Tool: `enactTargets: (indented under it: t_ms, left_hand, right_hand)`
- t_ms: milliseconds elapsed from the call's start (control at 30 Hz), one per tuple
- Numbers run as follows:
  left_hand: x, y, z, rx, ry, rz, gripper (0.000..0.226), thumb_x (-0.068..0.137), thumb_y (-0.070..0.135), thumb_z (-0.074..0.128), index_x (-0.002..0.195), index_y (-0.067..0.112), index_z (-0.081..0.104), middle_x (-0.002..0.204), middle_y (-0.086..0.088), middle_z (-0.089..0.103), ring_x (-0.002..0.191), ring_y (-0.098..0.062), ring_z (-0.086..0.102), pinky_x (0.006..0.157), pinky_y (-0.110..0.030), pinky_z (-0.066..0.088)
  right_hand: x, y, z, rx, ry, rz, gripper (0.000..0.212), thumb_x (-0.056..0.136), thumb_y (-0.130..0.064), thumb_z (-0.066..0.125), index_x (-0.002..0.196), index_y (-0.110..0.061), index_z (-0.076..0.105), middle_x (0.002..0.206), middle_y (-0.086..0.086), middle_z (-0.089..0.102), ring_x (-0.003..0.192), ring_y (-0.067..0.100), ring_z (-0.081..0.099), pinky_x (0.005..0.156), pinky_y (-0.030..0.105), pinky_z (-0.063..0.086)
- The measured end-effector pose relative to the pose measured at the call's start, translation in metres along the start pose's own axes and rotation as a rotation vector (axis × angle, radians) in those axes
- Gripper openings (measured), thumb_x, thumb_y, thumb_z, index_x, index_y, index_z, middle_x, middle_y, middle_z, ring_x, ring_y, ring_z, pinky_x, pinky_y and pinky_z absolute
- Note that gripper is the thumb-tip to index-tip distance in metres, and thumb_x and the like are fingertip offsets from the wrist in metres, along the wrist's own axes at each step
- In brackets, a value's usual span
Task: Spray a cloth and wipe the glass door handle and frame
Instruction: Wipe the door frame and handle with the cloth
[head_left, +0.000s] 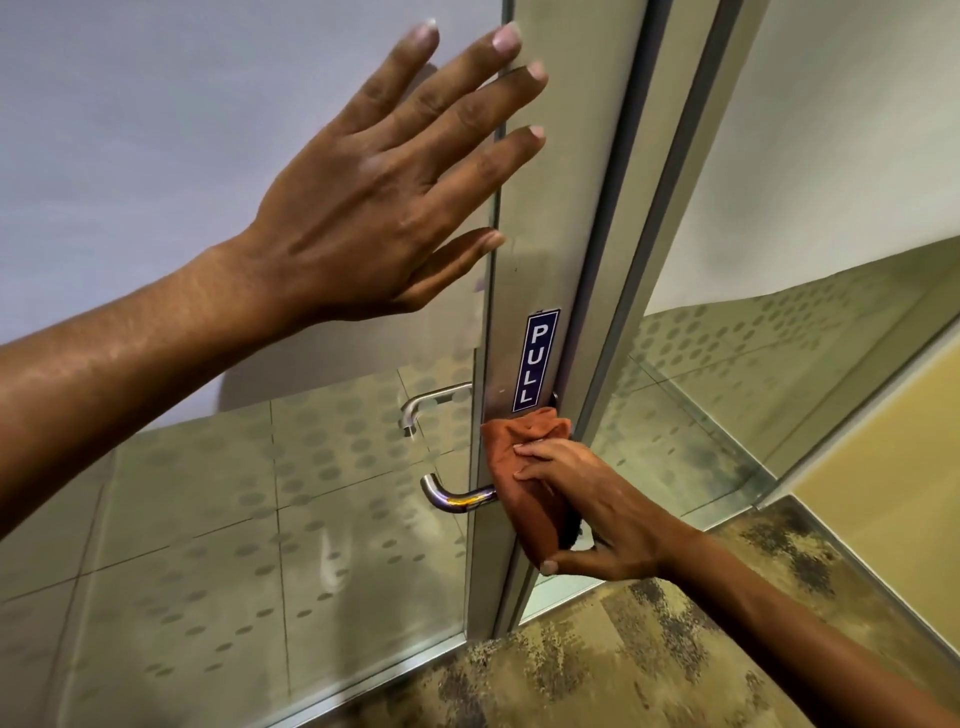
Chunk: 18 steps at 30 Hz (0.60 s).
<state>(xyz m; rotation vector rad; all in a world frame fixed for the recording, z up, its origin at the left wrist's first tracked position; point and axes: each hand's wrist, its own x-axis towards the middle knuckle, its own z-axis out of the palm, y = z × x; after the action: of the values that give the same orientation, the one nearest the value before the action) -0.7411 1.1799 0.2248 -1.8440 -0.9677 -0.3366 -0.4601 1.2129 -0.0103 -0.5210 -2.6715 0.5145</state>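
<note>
My left hand (374, 192) lies flat with straight fingers against the glass door (182, 130), fingertips on the metal door frame (540, 218). Lower down, my right hand (587, 514) grips an orange cloth (524, 467) and presses it onto the frame where the chrome lever handle (457, 499) joins it. The cloth hides the handle's base. A blue PULL sticker (535, 358) sits on the frame just above the cloth. A second lever handle (426, 405) shows through the glass on the door's far side.
The lower glass carries a frosted dot pattern (234, 493). A fixed glass panel (779, 338) stands to the right of the frame. Patterned carpet (623, 665) covers the floor on my side, and tiles lie beyond the door. No spray bottle is in view.
</note>
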Motion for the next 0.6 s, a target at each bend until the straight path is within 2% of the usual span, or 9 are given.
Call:
enactTargets:
  t_ms: [100, 200, 300, 367, 433, 533, 600]
  left_hand:
    - [0.0, 0.001, -0.001, -0.001, 0.004, -0.002, 0.06, 0.109, 0.043, 0.033, 0.153, 0.003, 0.035, 0.162, -0.026, 0.029, 0.151, -0.043, 0.025, 0.122, -0.063, 0.023]
    - [0.0, 0.001, -0.001, 0.008, 0.0, -0.004, 0.06, 0.109, 0.043, 0.034, 0.153, 0.002, 0.035, 0.161, -0.026, 0.029, 0.151, -0.044, 0.026, 0.122, -0.062, 0.023]
    - [0.0, 0.001, -0.001, 0.014, -0.006, -0.003, 0.059, 0.11, 0.042, 0.033, 0.154, 0.003, 0.034, 0.161, -0.026, 0.03, 0.15, -0.044, 0.027, 0.122, -0.06, 0.021]
    - [0.0, 0.001, 0.0, 0.009, -0.014, -0.006, 0.059, 0.11, 0.043, 0.032, 0.155, 0.004, 0.033, 0.161, -0.026, 0.03, 0.15, -0.044, 0.027, 0.122, -0.059, 0.021]
    - [-0.001, 0.0, 0.0, 0.006, -0.019, -0.014, 0.059, 0.11, 0.043, 0.031, 0.155, 0.005, 0.033, 0.161, -0.025, 0.03, 0.151, -0.043, 0.027, 0.123, -0.058, 0.02]
    - [0.0, 0.001, 0.0, 0.006, -0.014, -0.018, 0.058, 0.111, 0.043, 0.031, 0.155, 0.005, 0.034, 0.161, -0.026, 0.031, 0.15, -0.043, 0.028, 0.123, -0.055, 0.02]
    - [0.001, 0.001, 0.001, 0.011, -0.011, -0.024, 0.058, 0.111, 0.042, 0.031, 0.155, 0.005, 0.034, 0.16, -0.026, 0.032, 0.15, -0.044, 0.029, 0.123, -0.054, 0.02]
  right_hand:
    - [0.012, 0.008, 0.0, -0.049, -0.008, -0.003, 0.106, 0.067, -0.076, 0.066, 0.149, -0.021, 0.027, 0.152, 0.0, 0.037, 0.141, 0.012, 0.032, 0.12, 0.032, 0.023]
    - [0.026, 0.015, 0.015, -0.311, 0.034, -0.051, 0.112, 0.059, -0.081, 0.06, 0.143, -0.01, 0.038, 0.133, 0.012, 0.055, 0.122, 0.027, 0.052, 0.109, 0.048, 0.04]
    - [0.034, 0.024, 0.037, -0.466, 0.205, -0.131, 0.088, 0.058, -0.076, 0.066, 0.12, -0.014, 0.055, 0.114, 0.009, 0.062, 0.108, 0.023, 0.052, 0.097, 0.05, 0.046]
    - [0.038, 0.031, 0.049, -0.482, 0.335, -0.162, 0.071, 0.061, -0.064, 0.076, 0.108, -0.018, 0.051, 0.113, 0.003, 0.054, 0.105, 0.021, 0.048, 0.096, 0.047, 0.046]
    - [0.044, 0.035, 0.06, -0.516, 0.435, -0.16, 0.062, 0.063, -0.059, 0.079, 0.1, -0.02, 0.048, 0.106, -0.001, 0.05, 0.099, 0.02, 0.049, 0.095, 0.043, 0.041]
    - [0.051, 0.033, 0.07, -0.522, 0.561, -0.129, 0.044, 0.077, -0.06, 0.067, 0.088, -0.021, 0.048, 0.083, 0.002, 0.059, 0.085, 0.021, 0.047, 0.085, 0.038, 0.037]
    - [0.053, 0.03, 0.074, -0.502, 0.581, -0.096, 0.041, 0.079, -0.058, 0.064, 0.085, -0.022, 0.046, 0.077, 0.002, 0.059, 0.082, 0.02, 0.045, 0.081, 0.037, 0.037]
